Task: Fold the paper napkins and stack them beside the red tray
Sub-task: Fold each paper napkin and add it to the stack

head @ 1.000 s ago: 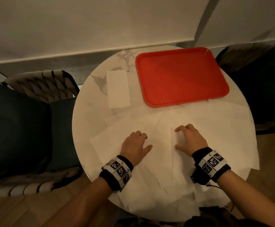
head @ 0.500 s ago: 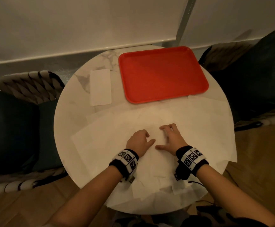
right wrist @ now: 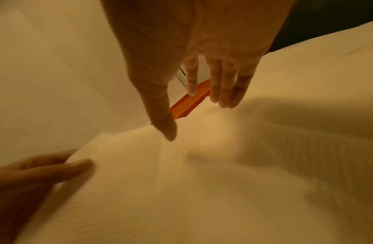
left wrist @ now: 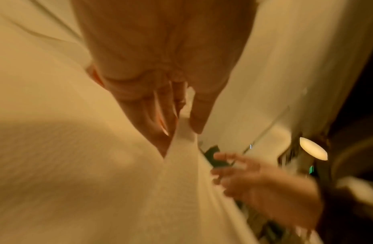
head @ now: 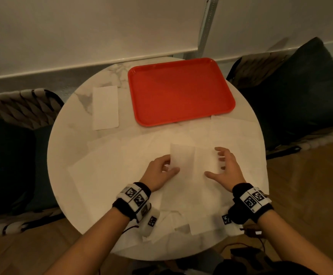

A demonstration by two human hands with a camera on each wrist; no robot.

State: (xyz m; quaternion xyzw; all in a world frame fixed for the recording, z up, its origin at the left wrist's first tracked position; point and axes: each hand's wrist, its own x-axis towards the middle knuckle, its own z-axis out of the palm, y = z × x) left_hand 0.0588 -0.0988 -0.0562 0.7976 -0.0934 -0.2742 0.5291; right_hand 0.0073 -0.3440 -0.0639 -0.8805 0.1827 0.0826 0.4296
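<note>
Your left hand [head: 160, 171] pinches the napkin [head: 183, 161] by its near-left edge, lifting that flap to fold it. Your right hand [head: 228, 171] hovers spread and empty beside it, ready to flatten. 1 folded napkin [head: 105, 107] waits beyond your left hand, beside the red tray [head: 179, 90].

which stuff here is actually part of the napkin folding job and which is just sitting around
Part of the job:
- napkin being folded, pinched by the left hand
- right hand, fingers spread
- folded napkin left of the red tray
- loose unfolded napkins

Just there:
- round table
- woven chair
- dark cushion
</note>
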